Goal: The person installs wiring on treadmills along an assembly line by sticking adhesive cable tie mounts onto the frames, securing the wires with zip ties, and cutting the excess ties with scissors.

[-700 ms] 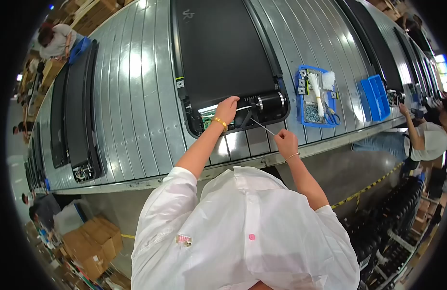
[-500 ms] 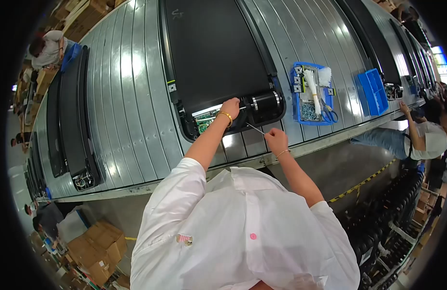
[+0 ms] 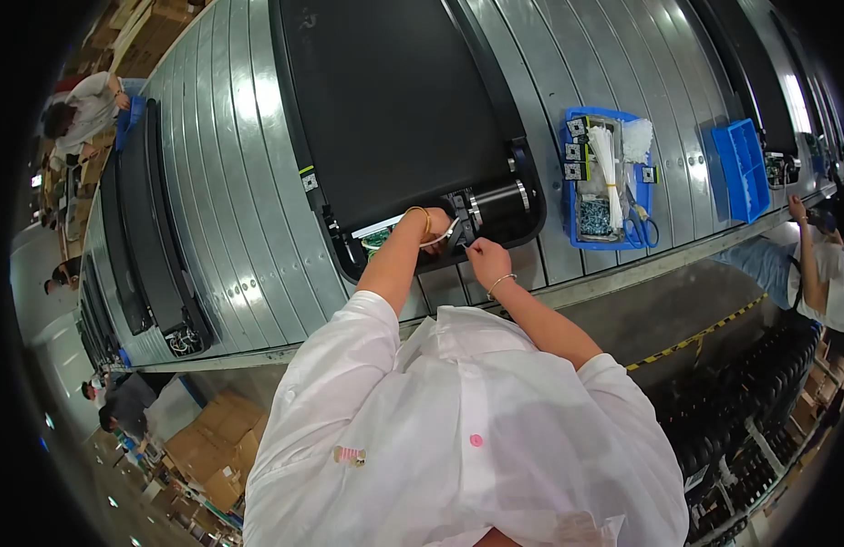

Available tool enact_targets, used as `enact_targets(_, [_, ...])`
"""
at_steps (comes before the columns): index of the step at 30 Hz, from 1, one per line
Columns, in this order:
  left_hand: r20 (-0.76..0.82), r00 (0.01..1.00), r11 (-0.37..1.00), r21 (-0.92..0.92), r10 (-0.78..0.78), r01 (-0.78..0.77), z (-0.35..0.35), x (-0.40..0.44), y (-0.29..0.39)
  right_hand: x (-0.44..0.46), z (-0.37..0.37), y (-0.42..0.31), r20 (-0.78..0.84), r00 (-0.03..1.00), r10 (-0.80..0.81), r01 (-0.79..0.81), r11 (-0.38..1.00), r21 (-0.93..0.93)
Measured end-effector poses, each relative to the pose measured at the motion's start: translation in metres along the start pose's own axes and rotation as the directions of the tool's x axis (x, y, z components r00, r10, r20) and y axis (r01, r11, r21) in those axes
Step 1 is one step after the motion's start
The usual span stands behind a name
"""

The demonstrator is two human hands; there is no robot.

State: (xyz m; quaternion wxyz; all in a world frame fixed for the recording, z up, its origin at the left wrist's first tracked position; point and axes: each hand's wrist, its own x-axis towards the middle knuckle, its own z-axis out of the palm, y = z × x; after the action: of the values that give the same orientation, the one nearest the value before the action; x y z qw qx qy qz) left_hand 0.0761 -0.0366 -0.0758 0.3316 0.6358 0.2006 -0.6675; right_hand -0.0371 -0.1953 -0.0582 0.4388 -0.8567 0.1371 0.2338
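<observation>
A walking pad with a black belt point(image 3: 385, 109) lies on the metal line in front of me, its near-end compartment uncovered. My left hand point(image 3: 431, 226) is bent down into that compartment, fingers curled and partly hidden, beside a white cable point(image 3: 440, 239). Left of it a green circuit board point(image 3: 376, 239) shows in part. To the right sits the shiny cylindrical motor point(image 3: 499, 202). My right hand point(image 3: 486, 261) is closed in a pinch at the compartment's near edge. Only the tip of a thin, light strip shows at its fingers; whether it is a tie or a tool is unclear.
A blue bin point(image 3: 611, 244) holds white cable ties, small screws and scissors point(image 3: 642, 224). Farther right stands another blue bin point(image 3: 741, 173). More walking pads point(image 3: 134, 246) lie along the line. Co-workers point(image 3: 84, 109) are at both sides.
My right hand has moved left and closer to the compartment, so less of the thin strip shows. My left hand has dipped lower and turned inward. The view has shifted slightly.
</observation>
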Motion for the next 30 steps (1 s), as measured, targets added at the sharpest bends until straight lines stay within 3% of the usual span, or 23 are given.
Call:
enact_targets(3, [0.061, 0.997, 0.997, -0.068, -0.039, 0.043, -0.002, 0.005, 0.001, 0.003, 0.0, -0.003, 0.049, 0.998, 0.042, -0.045, 0.996, 0.071])
enact_targets(7, [0.064, 0.996, 0.995, 0.084, -0.06, 0.054, -0.001, 0.019, -0.001, 0.003, -0.009, -0.005, 0.141, 0.988, 0.064, -0.076, 0.994, 0.081])
enact_targets(8, [-0.052, 0.997, 0.93, 0.365, 0.049, -0.027, -0.001, 0.02, 0.001, 0.003, -0.011, -0.006, 0.111, 0.994, 0.008, -0.008, 1.0, -0.001])
enact_targets(10, [-0.166, 0.927, 0.557, 0.829, 0.336, -0.054, -0.002, 0.012, 0.006, 0.004, -0.013, -0.009, 0.058, 0.991, -0.12, 0.128, 0.978, -0.166])
enact_targets(11, [-0.173, 0.926, 0.555, 0.83, 0.336, -0.046, 0.001, 0.007, 0.005, 0.006, -0.013, -0.012, 0.056, 0.99, -0.127, 0.134, 0.978, -0.161])
enact_targets(14, [-0.403, 0.686, 0.57, 0.821, 0.605, -0.02, 0.021, -0.021, -0.004, 0.013, -0.013, -0.022, 0.149, 0.985, -0.089, 0.131, 0.945, -0.299])
enact_targets(15, [-0.408, 0.68, 0.57, 0.821, 0.609, -0.018, 0.022, -0.03, -0.005, 0.014, -0.012, -0.022, 0.146, 0.985, -0.097, 0.138, 0.944, -0.299])
enact_targets(18, [-0.222, 0.356, 0.207, 0.975, 0.908, 0.08, 0.021, -0.058, -0.011, 0.015, -0.01, -0.022, 0.168, 0.978, -0.121, 0.178, 0.907, -0.382])
enact_targets(19, [-0.223, 0.351, 0.207, 0.975, 0.909, 0.083, 0.02, -0.068, -0.012, 0.015, -0.009, -0.022, 0.165, 0.978, -0.126, 0.181, 0.906, -0.382])
enact_targets(22, [-0.144, 0.218, 0.151, 0.988, 0.965, -0.018, 0.022, -0.09, -0.014, 0.012, -0.007, -0.019, 0.126, 0.973, -0.194, 0.229, 0.889, -0.396])
enact_targets(23, [-0.14, 0.214, 0.148, 0.989, 0.967, -0.021, 0.025, -0.081, -0.02, 0.01, -0.006, -0.018, 0.122, 0.974, -0.193, 0.226, 0.888, -0.4])
enact_targets(26, [-0.191, 0.39, 0.384, 0.771, 0.901, -0.508, 0.033, -0.035, -0.045, 0.007, -0.001, -0.016, 0.126, 0.97, -0.208, 0.241, 0.895, -0.376])
enact_targets(27, [-0.189, 0.384, 0.378, 0.773, 0.904, -0.509, 0.034, -0.039, -0.044, 0.005, -0.002, -0.017, 0.12, 0.97, -0.211, 0.241, 0.894, -0.379])
enact_targets(30, [-0.458, 0.574, 0.732, 0.368, 0.679, -0.573, 0.041, -0.047, -0.042, -0.004, -0.008, -0.01, -0.034, 0.971, -0.238, 0.22, 0.938, -0.269])
